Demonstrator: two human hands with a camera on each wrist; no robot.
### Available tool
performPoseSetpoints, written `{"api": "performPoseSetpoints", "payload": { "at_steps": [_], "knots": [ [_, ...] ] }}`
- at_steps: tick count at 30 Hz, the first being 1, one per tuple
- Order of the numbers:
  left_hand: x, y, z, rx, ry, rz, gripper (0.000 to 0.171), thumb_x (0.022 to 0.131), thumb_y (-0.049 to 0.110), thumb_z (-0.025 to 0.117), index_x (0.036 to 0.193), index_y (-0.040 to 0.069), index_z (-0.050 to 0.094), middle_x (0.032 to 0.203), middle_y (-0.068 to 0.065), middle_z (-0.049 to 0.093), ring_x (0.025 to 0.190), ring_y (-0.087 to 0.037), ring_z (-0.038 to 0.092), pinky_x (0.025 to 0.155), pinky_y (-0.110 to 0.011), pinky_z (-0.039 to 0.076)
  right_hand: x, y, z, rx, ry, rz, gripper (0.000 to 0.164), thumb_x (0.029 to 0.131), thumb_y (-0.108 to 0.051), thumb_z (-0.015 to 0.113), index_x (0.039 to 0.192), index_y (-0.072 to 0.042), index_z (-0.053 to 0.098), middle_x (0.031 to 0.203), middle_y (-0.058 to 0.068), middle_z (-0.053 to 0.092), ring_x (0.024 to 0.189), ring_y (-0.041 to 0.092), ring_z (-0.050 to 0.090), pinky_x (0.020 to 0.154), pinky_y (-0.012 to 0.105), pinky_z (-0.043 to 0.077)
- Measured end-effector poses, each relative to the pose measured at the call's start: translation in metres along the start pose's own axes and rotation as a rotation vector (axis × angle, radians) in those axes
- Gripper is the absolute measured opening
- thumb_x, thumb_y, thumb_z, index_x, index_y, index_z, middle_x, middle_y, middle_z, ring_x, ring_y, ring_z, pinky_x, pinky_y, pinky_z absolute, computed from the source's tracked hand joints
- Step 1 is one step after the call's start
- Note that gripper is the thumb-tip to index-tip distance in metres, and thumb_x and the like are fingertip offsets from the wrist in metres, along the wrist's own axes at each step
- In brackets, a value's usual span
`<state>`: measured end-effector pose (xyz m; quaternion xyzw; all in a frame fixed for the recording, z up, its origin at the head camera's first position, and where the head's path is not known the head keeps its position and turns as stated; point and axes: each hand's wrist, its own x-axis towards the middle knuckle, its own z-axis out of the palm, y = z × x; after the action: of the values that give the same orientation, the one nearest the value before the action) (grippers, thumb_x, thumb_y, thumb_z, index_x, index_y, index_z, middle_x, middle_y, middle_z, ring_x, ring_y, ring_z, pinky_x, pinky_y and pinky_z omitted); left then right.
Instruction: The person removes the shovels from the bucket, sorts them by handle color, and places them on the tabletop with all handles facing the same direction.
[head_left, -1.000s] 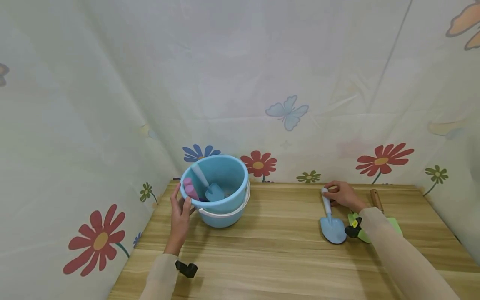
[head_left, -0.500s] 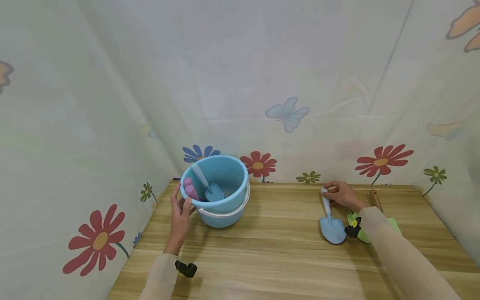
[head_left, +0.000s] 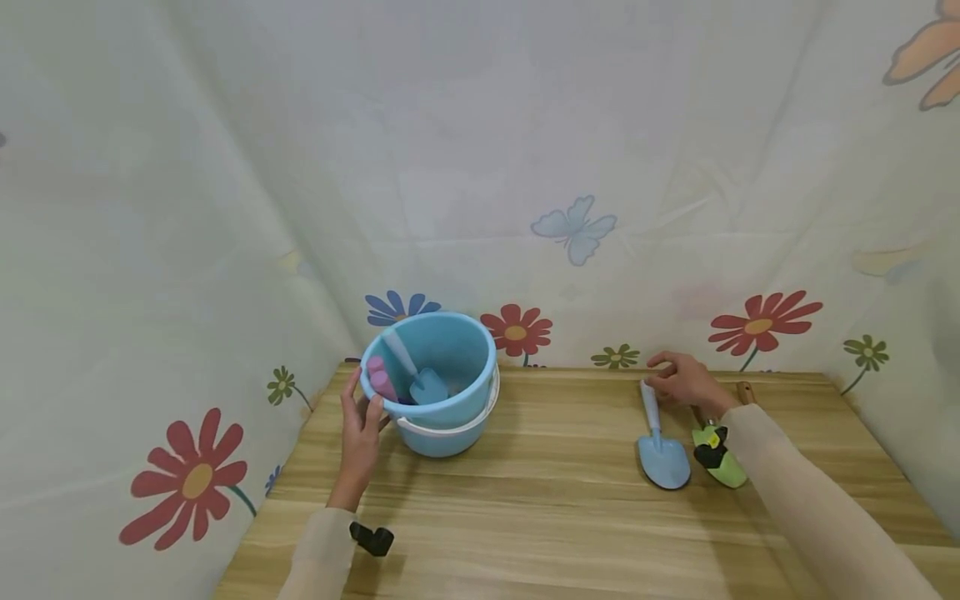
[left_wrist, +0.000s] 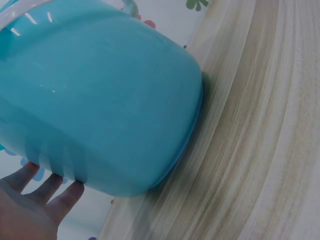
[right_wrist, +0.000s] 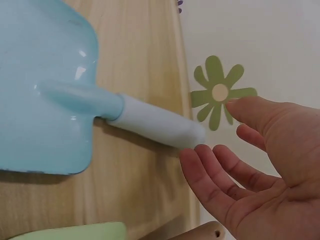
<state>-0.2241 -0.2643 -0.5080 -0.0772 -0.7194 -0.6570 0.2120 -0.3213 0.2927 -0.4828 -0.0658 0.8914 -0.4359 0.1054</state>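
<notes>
My left hand (head_left: pixel 362 429) rests against the left side of a light blue bucket (head_left: pixel 442 442), thumb near its rim. In the left wrist view its fingers (left_wrist: pixel 62 200) lie fairly straight on the bucket's outer wall. A small blue trowel (head_left: pixel 427 385) with a pale handle leans inside the bucket, beside pink pieces (head_left: pixel 382 384) of unclear kind. On the right, a blue trowel (head_left: pixel 663 458) lies on the table, its pale handle (right_wrist: pixel 157 121) pointing to the back. My right hand (head_left: pixel 688 385) hovers by that handle's end, fingers spread, holding nothing.
Partly under my right forearm lies a green-bladed tool (head_left: pixel 726 473), with a wooden handle (head_left: pixel 746 393) close by. A white bucket handle (head_left: pixel 450 431) hangs at the front of the bucket. A flower-print curtain (head_left: pixel 450 167) borders the wooden table (head_left: pixel 525 517).
My right hand has let go of the blue trowel's handle and lifted slightly away from it. The trowel stays on the table. My left hand stays at the bucket.
</notes>
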Motion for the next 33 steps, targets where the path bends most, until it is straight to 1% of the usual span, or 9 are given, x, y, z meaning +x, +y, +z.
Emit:
{"api": "performPoseSetpoints", "payload": {
  "at_steps": [4, 11, 15, 18, 23, 28, 33],
  "knots": [
    [-0.001, 0.001, 0.000, 0.002, 0.000, -0.002, 0.059, 0.111, 0.024, 0.046, 0.163, 0.032, 0.019, 0.160, -0.013, 0.035, 0.143, -0.032, 0.040, 0.102, -0.065, 0.043, 0.000, -0.005, -0.003, 0.014, -0.017, -0.026, 0.049, 0.102, -0.019, 0.065, 0.142, 0.006, 0.049, 0.123, 0.032, 0.060, 0.099, 0.039, 0.069, 0.080, 0.049, 0.062],
    [-0.001, 0.003, -0.001, 0.001, -0.008, -0.003, 0.060, 0.111, 0.023, 0.046, 0.163, 0.031, 0.018, 0.160, -0.013, 0.035, 0.143, -0.032, 0.039, 0.103, -0.065, 0.043, -0.001, -0.015, -0.003, -0.005, -0.018, -0.061, 0.049, 0.102, -0.017, 0.066, 0.141, 0.006, 0.049, 0.122, 0.033, 0.059, 0.094, 0.040, 0.070, 0.079, 0.050, 0.062],
    [-0.001, 0.003, -0.001, -0.002, -0.009, -0.002, 0.060, 0.111, 0.022, 0.046, 0.163, 0.030, 0.018, 0.160, -0.014, 0.035, 0.143, -0.033, 0.040, 0.103, -0.065, 0.043, -0.002, -0.019, -0.001, -0.004, -0.020, -0.091, 0.049, 0.101, -0.015, 0.067, 0.141, 0.007, 0.049, 0.121, 0.033, 0.059, 0.099, 0.043, 0.068, 0.080, 0.053, 0.061],
    [-0.002, 0.003, -0.002, 0.005, -0.009, -0.006, 0.060, 0.111, 0.023, 0.046, 0.163, 0.030, 0.018, 0.161, -0.013, 0.034, 0.144, -0.034, 0.039, 0.102, -0.065, 0.043, -0.002, -0.022, 0.000, -0.015, -0.029, -0.127, 0.050, 0.101, -0.015, 0.067, 0.142, 0.006, 0.048, 0.122, 0.034, 0.059, 0.101, 0.044, 0.068, 0.080, 0.053, 0.061],
    [-0.003, 0.003, -0.002, 0.009, -0.009, -0.012, 0.059, 0.110, 0.024, 0.047, 0.162, 0.033, 0.020, 0.161, -0.009, 0.034, 0.144, -0.033, 0.040, 0.101, -0.066, 0.045, -0.003, -0.030, 0.001, -0.025, -0.029, -0.163, 0.051, 0.101, -0.017, 0.068, 0.144, 0.003, 0.048, 0.124, 0.034, 0.058, 0.099, 0.045, 0.068, 0.078, 0.052, 0.061],
    [-0.002, 0.004, -0.002, 0.003, -0.007, -0.005, 0.059, 0.110, 0.025, 0.048, 0.162, 0.033, 0.021, 0.160, -0.010, 0.035, 0.143, -0.032, 0.041, 0.102, -0.065, 0.044, -0.005, -0.041, 0.001, -0.043, -0.020, -0.198, 0.051, 0.100, -0.015, 0.068, 0.144, 0.001, 0.048, 0.125, 0.033, 0.059, 0.101, 0.047, 0.067, 0.078, 0.052, 0.061],
    [-0.002, 0.005, -0.002, -0.001, -0.009, -0.010, 0.059, 0.110, 0.024, 0.048, 0.162, 0.033, 0.021, 0.160, -0.011, 0.035, 0.143, -0.032, 0.040, 0.103, -0.065, 0.044, -0.007, -0.052, 0.000, -0.059, -0.044, -0.241, 0.048, 0.101, -0.016, 0.068, 0.143, -0.001, 0.050, 0.129, 0.033, 0.059, 0.105, 0.045, 0.066, 0.079, 0.052, 0.061]
  ]
}}
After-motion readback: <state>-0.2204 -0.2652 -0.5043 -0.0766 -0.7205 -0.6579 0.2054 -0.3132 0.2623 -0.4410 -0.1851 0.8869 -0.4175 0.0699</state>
